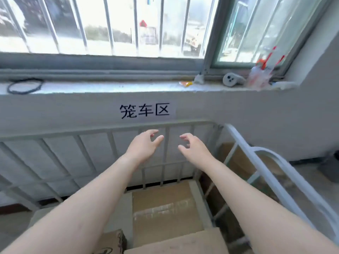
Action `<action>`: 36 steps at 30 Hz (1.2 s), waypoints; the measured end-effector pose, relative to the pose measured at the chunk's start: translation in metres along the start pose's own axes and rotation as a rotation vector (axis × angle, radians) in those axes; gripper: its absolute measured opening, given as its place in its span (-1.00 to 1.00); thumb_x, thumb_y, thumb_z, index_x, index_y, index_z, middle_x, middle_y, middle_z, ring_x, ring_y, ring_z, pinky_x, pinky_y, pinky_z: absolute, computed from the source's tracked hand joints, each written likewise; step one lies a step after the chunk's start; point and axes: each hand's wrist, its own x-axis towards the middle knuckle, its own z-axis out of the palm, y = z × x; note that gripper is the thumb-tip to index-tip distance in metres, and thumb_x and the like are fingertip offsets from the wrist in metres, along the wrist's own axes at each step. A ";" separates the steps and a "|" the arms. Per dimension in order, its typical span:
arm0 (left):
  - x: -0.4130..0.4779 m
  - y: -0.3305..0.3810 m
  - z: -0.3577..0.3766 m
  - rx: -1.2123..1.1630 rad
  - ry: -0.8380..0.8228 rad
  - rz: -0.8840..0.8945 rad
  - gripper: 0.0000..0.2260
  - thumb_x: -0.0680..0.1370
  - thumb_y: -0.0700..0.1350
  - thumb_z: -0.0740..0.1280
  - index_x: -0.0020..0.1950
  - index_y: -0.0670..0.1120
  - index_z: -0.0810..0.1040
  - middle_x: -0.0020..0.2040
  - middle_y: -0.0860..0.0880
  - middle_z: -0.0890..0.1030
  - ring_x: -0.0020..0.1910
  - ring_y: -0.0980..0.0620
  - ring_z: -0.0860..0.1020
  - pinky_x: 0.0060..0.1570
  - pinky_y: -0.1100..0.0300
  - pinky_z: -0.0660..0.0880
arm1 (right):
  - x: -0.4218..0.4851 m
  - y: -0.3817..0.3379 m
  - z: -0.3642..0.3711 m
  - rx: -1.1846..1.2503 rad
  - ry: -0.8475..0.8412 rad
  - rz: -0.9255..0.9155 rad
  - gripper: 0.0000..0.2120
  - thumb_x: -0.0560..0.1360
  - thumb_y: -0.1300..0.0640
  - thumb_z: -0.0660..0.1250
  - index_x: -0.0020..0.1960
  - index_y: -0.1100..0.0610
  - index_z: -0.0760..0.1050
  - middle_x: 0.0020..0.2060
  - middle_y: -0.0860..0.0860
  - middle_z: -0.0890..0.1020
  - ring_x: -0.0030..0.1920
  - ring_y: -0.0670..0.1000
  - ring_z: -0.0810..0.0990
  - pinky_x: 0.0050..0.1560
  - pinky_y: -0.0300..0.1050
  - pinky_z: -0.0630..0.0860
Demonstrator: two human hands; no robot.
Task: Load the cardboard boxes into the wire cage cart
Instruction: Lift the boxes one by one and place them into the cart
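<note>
**Bare hands poised over a part-loaded cage cart**

A barred window [110,24] fills the view from 10 to 2 o'clock, above a pale sill [110,88] and a grey-white wall [55,110]. Close against that wall stands the wire cage cart [110,132]. Its back top rail crosses the middle from 9 to 3 o'clock, and its right side runs down toward 5 o'clock. Beyond that side a white tube frame [235,134] slants across 4 o'clock, with brown cardboard behind the bars. Whether that cardboard lies in the same cart I cannot tell.

The cardboard boxes lie low in the cart at 6 o'clock. A taped box [165,208] sits close to the back bars and the right side, and a plain box [183,242] meets the bottom edge. A printed box [113,241] is at 7 o'clock. From their tops up to the rail the room is open.

Both forearms reach over the boxes. The left hand [143,145] and right hand [194,149] hover at the centre, in front of the back bars just under the rail. They are apart from each other and touch nothing. Each grip is wide, fingers loosely bent, holding nothing.

A paper sign [145,110] with black characters sits on the wall at 12 o'clock, just above the hands. On the sill lie a black cord loop [24,86] at 10 o'clock, and a grey roll [231,79] and a clear bottle [260,77] with red parts at 2 o'clock.
</note>
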 end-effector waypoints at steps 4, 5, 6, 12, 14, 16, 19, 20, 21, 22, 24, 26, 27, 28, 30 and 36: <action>-0.046 0.126 -0.089 -0.073 0.037 0.227 -0.68 0.60 0.06 0.25 0.32 0.01 0.52 0.24 0.01 0.60 0.18 0.05 0.55 0.12 0.21 0.44 | -0.064 -0.102 -0.132 0.055 0.158 -0.089 -0.74 0.56 0.07 0.30 0.24 0.05 0.46 0.14 0.00 0.56 0.14 0.01 0.54 0.03 -0.18 0.38; -0.064 0.150 -0.108 -0.047 0.028 0.276 -0.70 0.60 0.05 0.25 0.30 0.01 0.53 0.23 0.01 0.61 0.16 0.06 0.56 0.08 0.21 0.45 | -0.087 -0.117 -0.157 0.050 0.180 -0.112 -0.75 0.56 0.06 0.30 0.23 0.04 0.46 0.13 0.00 0.57 0.13 0.00 0.55 -0.01 -0.18 0.38; -0.084 0.172 -0.128 0.003 0.016 0.310 -0.71 0.60 0.05 0.25 0.28 0.02 0.54 0.22 0.01 0.61 0.15 0.06 0.56 0.05 0.23 0.44 | -0.112 -0.129 -0.180 0.051 0.199 -0.120 -0.76 0.57 0.06 0.30 0.22 0.03 0.46 0.14 0.00 0.57 0.11 0.00 0.55 -0.05 -0.19 0.40; -0.188 0.292 -0.210 0.034 0.012 0.461 -0.71 0.62 -0.01 0.26 0.31 -0.06 0.53 0.19 -0.07 0.59 -0.08 0.07 0.53 -0.07 0.21 0.44 | -0.256 -0.173 -0.290 0.063 0.319 -0.168 -0.86 0.55 0.10 0.32 0.09 -0.05 0.49 -0.02 -0.05 0.58 0.04 0.01 0.55 0.08 -0.08 0.51; -0.218 0.331 -0.212 0.040 -0.021 0.505 -0.75 0.61 -0.04 0.29 0.26 -0.07 0.56 0.13 -0.08 0.61 -0.14 0.07 0.53 -0.14 0.23 0.45 | -0.303 -0.172 -0.324 0.063 0.380 -0.168 -0.90 0.53 0.09 0.33 -0.05 -0.12 0.47 -0.11 -0.08 0.56 -0.04 0.02 0.57 0.05 -0.06 0.53; -0.244 0.369 -0.201 0.065 -0.059 0.561 -0.80 0.59 -0.05 0.33 0.18 -0.06 0.59 0.07 -0.09 0.62 -0.09 0.02 0.55 -0.17 0.25 0.44 | -0.346 -0.168 -0.355 0.055 0.415 -0.161 -0.88 0.53 0.11 0.34 -0.08 -0.10 0.47 -0.16 -0.06 0.54 -0.10 0.03 0.56 -0.03 -0.07 0.50; -0.275 0.427 -0.167 -0.007 -0.124 0.633 -0.96 0.56 -0.12 0.38 -0.01 -0.03 0.60 -0.02 -0.13 0.65 -0.12 -0.05 0.57 -0.12 0.21 0.42 | -0.402 -0.154 -0.399 0.032 0.465 -0.169 -0.93 0.53 0.18 0.34 -0.01 0.04 0.49 -0.21 -0.02 0.53 -0.12 0.05 0.53 -0.02 -0.05 0.51; -0.285 0.446 -0.153 -0.016 -0.149 0.656 -0.98 0.56 -0.15 0.38 -0.04 -0.04 0.60 -0.09 -0.11 0.64 -0.19 0.00 0.54 -0.15 0.22 0.43 | -0.421 -0.148 -0.413 0.013 0.485 -0.161 -0.92 0.54 0.20 0.33 0.03 0.09 0.49 -0.20 0.00 0.53 -0.12 0.05 0.52 0.00 -0.06 0.50; -0.295 0.463 -0.137 -0.006 -0.164 0.680 -0.97 0.56 -0.17 0.38 -0.05 -0.06 0.60 -0.15 -0.08 0.61 -0.26 0.04 0.51 -0.20 0.24 0.43 | -0.437 -0.140 -0.427 0.003 0.503 -0.145 -0.90 0.55 0.20 0.33 0.06 0.10 0.49 -0.17 0.02 0.54 -0.10 0.05 0.53 0.02 -0.07 0.50; -0.304 0.481 -0.122 0.007 -0.171 0.708 -0.97 0.56 -0.17 0.38 -0.03 -0.07 0.61 -0.18 -0.06 0.60 -0.28 0.05 0.49 -0.21 0.25 0.42 | -0.453 -0.131 -0.441 0.001 0.525 -0.130 -0.89 0.55 0.18 0.33 0.06 0.09 0.48 -0.13 0.04 0.56 -0.09 0.06 0.54 0.03 -0.06 0.51; -0.319 0.514 -0.090 0.045 -0.178 0.754 -0.91 0.56 -0.15 0.38 0.03 -0.09 0.64 -0.14 -0.06 0.61 -0.25 0.03 0.50 -0.14 0.23 0.42 | -0.484 -0.110 -0.467 -0.007 0.561 -0.102 -0.90 0.55 0.14 0.33 0.06 0.05 0.48 -0.09 0.05 0.57 -0.07 0.06 0.56 0.05 -0.05 0.52; -0.334 0.542 -0.061 0.067 -0.177 0.801 -0.90 0.56 -0.10 0.37 0.04 -0.04 0.64 -0.12 0.01 0.61 -0.21 0.07 0.52 -0.13 0.27 0.41 | -0.512 -0.087 -0.491 -0.021 0.602 -0.065 -0.89 0.55 0.12 0.33 0.08 0.05 0.48 -0.12 0.02 0.56 -0.08 0.05 0.57 -0.01 -0.10 0.51; -0.341 0.554 -0.047 0.074 -0.189 0.826 -0.91 0.56 -0.09 0.37 0.03 -0.02 0.63 -0.11 0.02 0.61 -0.18 0.08 0.53 -0.14 0.28 0.40 | -0.525 -0.076 -0.503 -0.029 0.615 -0.040 -0.87 0.56 0.12 0.32 0.11 0.07 0.49 -0.12 0.02 0.56 -0.09 0.04 0.56 -0.09 -0.15 0.49; -0.347 0.564 -0.034 0.076 -0.212 0.843 -0.92 0.56 -0.08 0.37 0.03 0.00 0.62 -0.08 0.00 0.62 -0.13 0.06 0.53 -0.15 0.28 0.41 | -0.538 -0.065 -0.512 -0.036 0.621 -0.016 -0.84 0.57 0.12 0.31 0.14 0.09 0.49 -0.10 0.03 0.55 -0.11 0.03 0.56 -0.16 -0.20 0.46; -0.354 0.581 -0.012 0.090 -0.257 0.881 -0.89 0.56 -0.07 0.37 0.05 -0.02 0.62 0.00 -0.08 0.65 -0.08 0.02 0.56 -0.10 0.26 0.44 | -0.558 -0.046 -0.527 -0.038 0.631 0.033 -0.80 0.58 0.12 0.30 0.19 0.12 0.48 -0.05 0.07 0.55 -0.13 0.02 0.57 -0.19 -0.24 0.41; -0.342 0.634 0.035 0.056 -0.273 0.926 -0.79 0.57 -0.06 0.36 0.15 -0.11 0.62 0.07 -0.12 0.65 -0.09 0.03 0.53 -0.02 0.25 0.41 | -0.579 0.002 -0.569 -0.075 0.673 0.110 -0.83 0.56 0.07 0.30 0.14 0.02 0.48 0.02 0.07 0.57 -0.04 0.08 0.67 0.01 -0.06 0.51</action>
